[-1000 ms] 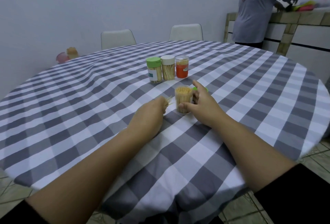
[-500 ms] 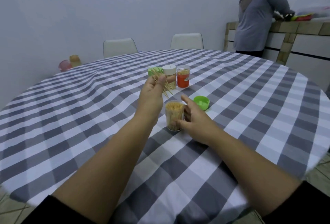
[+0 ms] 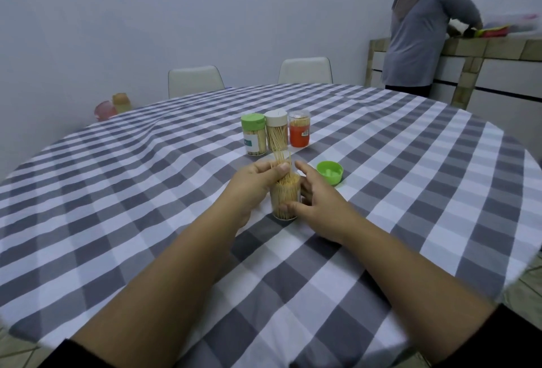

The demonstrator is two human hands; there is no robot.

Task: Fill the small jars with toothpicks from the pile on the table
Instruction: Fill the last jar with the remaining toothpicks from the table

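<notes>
Left hand moved down from mid-air, now over the jar mouth.
Left grip pinches a toothpick bundle, tips entering the jar; right hand grips the jar, frame centre, on the surface.

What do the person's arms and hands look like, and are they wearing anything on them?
Both forearms are bare from wrist to near the elbow. Dark, black-looking sleeves start at the bottom edge of the picture. The left hand and right hand wear no gloves, and I see no rings or watch.
</notes>
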